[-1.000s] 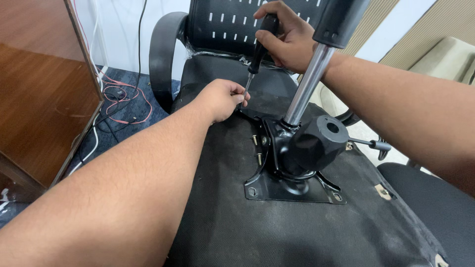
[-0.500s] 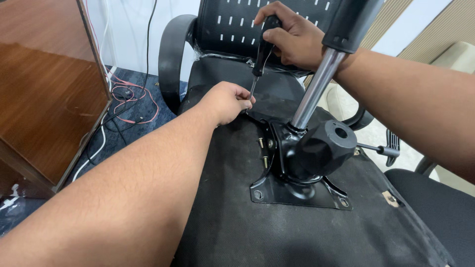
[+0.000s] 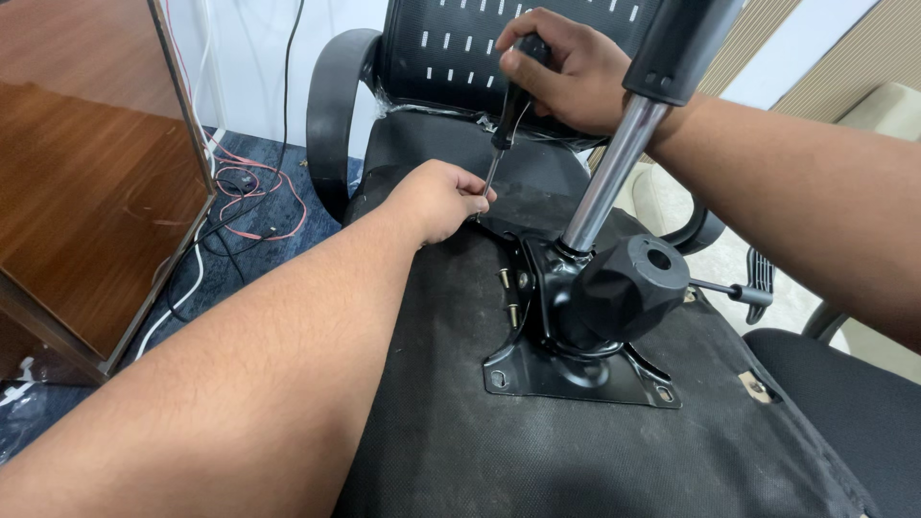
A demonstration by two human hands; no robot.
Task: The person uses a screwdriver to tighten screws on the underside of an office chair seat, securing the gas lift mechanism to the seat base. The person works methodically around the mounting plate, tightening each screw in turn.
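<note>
On the upturned chair seat (image 3: 460, 422), black fabric underside facing up, a black metal plate (image 3: 576, 369) w/ a big round knob (image 3: 628, 288) & shiny steel column (image 3: 609, 173) is mounted at centre. Right hand (image 3: 566, 72) is closed round the black handle of a screwdriver (image 3: 507, 115), shaft pointing down. Left hand (image 3: 436, 197) pinches the shaft near its tip, fingers curled, just beside the plate's far edge. Wood desk (image 3: 86, 173) at left, cables (image 3: 245, 206) on the floor beside it.

Black screwdriver handle (image 3: 518, 91), black mounting plate (image 3: 576, 374), seemingly reddish-brown wooden cabinet (image 3: 86, 192).
</note>
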